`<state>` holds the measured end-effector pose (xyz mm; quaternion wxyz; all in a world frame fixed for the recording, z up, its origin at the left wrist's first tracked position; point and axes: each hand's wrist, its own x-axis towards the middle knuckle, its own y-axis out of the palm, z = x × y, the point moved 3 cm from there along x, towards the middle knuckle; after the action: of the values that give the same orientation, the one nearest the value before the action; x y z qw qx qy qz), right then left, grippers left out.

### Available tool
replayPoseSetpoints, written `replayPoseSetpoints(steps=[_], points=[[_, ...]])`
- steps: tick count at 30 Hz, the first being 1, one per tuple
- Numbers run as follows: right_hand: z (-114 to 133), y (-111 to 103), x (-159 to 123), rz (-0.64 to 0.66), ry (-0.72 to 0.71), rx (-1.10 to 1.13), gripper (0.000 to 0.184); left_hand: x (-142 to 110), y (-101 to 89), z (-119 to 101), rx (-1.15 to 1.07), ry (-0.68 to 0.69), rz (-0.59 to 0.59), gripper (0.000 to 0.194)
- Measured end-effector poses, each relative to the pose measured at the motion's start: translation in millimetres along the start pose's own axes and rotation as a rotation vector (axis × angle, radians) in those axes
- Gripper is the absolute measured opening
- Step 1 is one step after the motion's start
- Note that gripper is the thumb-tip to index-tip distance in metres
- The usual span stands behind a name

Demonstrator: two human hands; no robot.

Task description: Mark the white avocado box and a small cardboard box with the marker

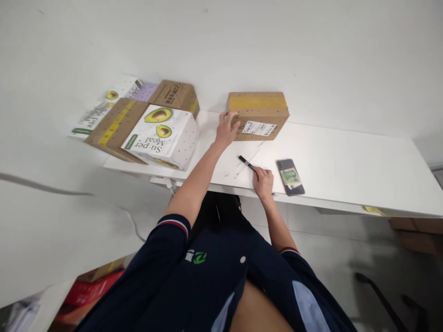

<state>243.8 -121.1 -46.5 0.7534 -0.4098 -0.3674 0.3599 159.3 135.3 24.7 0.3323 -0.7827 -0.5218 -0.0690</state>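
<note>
My left hand (226,128) is stretched out to a brown cardboard box (260,110) with yellow tape on top and a white label on its side; the fingers rest against the box's left side. My right hand (263,180) lies near the front edge of the white table (346,157) and grips a thin black pen-like tool (246,162) that points up and left. A phone (290,177) with a banknote in its case lies just right of that hand.
At the table's left end stand a white avocado-print box (162,136), a taped brown box (116,127), another brown box (176,96) and flat printed cartons (104,103). Red and brown boxes (93,288) sit low at the left. A white wall rises behind.
</note>
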Motion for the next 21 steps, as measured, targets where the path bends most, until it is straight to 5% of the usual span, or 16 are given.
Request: replayPoseSetpoints(steps=[7,13,16,18,21], points=[[-3.6,5.4,-0.6,-0.063,-0.015,0.062,0.032,31.3,75.1,-37.5,0.012,0.046,0.217,0.044],[-10.6,11.2,-0.5,-0.089,-0.002,0.089,0.034,33.0,94.6,-63.0,0.074,-0.058,0.301,0.054],[-12.5,12.0,-0.6,-0.113,-0.006,0.096,0.035,23.1,76.5,-68.0,0.128,-0.004,0.350,0.064],[-13.0,12.0,-0.7,-0.124,-0.019,0.103,0.035,8.4,47.1,-68.1,0.198,0.045,0.297,0.069],[-13.0,11.4,-0.7,-0.136,-0.036,0.104,0.036,-27.3,-26.4,-60.9,0.307,0.060,-0.008,0.064]])
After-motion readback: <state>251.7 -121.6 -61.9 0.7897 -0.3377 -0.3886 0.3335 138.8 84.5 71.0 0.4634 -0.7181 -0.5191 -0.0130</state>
